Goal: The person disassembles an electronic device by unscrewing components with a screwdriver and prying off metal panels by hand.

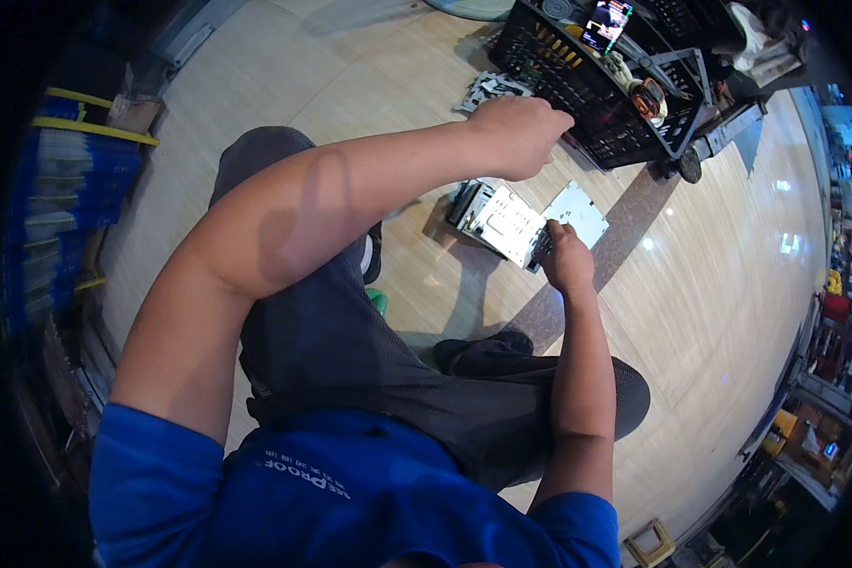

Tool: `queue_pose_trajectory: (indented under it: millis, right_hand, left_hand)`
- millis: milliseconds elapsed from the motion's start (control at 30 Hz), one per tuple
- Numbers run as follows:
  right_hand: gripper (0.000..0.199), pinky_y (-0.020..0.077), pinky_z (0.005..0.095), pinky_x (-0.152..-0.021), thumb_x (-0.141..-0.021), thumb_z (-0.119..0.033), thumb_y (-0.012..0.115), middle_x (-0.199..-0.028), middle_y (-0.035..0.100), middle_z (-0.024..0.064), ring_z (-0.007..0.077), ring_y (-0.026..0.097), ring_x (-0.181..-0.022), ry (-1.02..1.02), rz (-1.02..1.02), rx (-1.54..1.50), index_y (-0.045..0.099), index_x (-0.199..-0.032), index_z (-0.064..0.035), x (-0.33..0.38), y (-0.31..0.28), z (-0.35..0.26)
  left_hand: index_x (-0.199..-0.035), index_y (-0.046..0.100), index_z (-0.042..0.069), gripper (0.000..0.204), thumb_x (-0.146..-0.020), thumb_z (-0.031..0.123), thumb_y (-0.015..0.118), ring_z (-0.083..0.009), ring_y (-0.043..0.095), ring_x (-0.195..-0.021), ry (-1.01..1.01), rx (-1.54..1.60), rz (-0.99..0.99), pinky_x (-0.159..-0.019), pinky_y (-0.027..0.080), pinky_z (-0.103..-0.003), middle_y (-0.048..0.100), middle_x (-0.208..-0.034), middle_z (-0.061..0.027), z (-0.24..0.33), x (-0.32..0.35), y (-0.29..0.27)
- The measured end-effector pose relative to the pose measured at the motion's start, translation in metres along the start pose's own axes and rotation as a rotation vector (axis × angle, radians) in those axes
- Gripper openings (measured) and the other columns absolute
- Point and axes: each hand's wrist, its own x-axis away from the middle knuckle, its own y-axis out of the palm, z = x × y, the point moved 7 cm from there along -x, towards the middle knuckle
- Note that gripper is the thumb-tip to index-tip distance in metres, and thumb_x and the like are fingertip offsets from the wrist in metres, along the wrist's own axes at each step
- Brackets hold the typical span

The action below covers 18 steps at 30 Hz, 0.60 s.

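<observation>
A boxy electronic unit with a slotted, silvery metal top point(504, 222) rests on the floor in front of my crossed legs. My right hand point(569, 258) grips its near right edge, thumb on top. Beside it lies a flat pale metal plate point(578, 214), partly behind that hand. Above the unit's far side, my left hand point(516, 135) is closed in a fist, back of the hand up. Whatever it may hold is hidden from view. A smaller cut-out metal part point(490, 88) lies on the floor just beyond my left wrist.
A black plastic crate point(577, 99) full of parts and cables stands close beyond my hands, a lit phone point(606, 24) on it. Blue stacked bins point(66, 204) line the left side. Cluttered shelves point(838, 331) run along the right. My shoe point(483, 350) is near the unit.
</observation>
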Motion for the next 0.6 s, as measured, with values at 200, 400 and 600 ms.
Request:
queue_pose_trajectory:
  millis: [200,400,600]
  right_hand:
    - [0.051,0.0574,0.0485,-0.082,-0.081,-0.018,0.074,-0.116,0.065,0.0181,0.0389,0.069,-0.099,-0.069,0.014,0.026,0.060,-0.130,-0.0123,-0.007,0.015,-0.012]
    - [0.036,0.0588,0.0495,-0.075,-0.086,-0.014,0.066,-0.108,0.066,0.0198,0.0395,0.071,-0.092,-0.119,0.095,0.060,0.060,-0.121,-0.0084,-0.014,0.016,-0.015]
    - [0.041,0.0584,0.0491,-0.076,-0.085,-0.015,0.068,-0.109,0.065,0.0206,0.0400,0.070,-0.091,-0.115,0.074,0.061,0.060,-0.124,-0.0105,-0.020,0.017,-0.012]
  left_hand:
    - [-0.129,0.064,0.003,0.046,-0.088,0.022,0.076,-0.0387,0.066,-0.113,-0.017,-0.018,-0.107,-0.096,0.053,-0.048,0.069,-0.118,-0.0194,0.001,0.002,0.005]
    - [-0.109,0.074,0.004,0.027,-0.091,0.025,0.074,-0.0356,0.069,-0.110,0.025,-0.051,-0.107,-0.090,0.057,-0.047,0.073,-0.112,-0.0178,0.007,0.003,0.005]
    - [-0.114,0.068,0.003,0.034,-0.089,0.024,0.075,-0.0389,0.066,-0.112,0.001,-0.036,-0.193,-0.094,0.054,-0.049,0.070,-0.116,-0.0199,0.006,0.003,0.012]
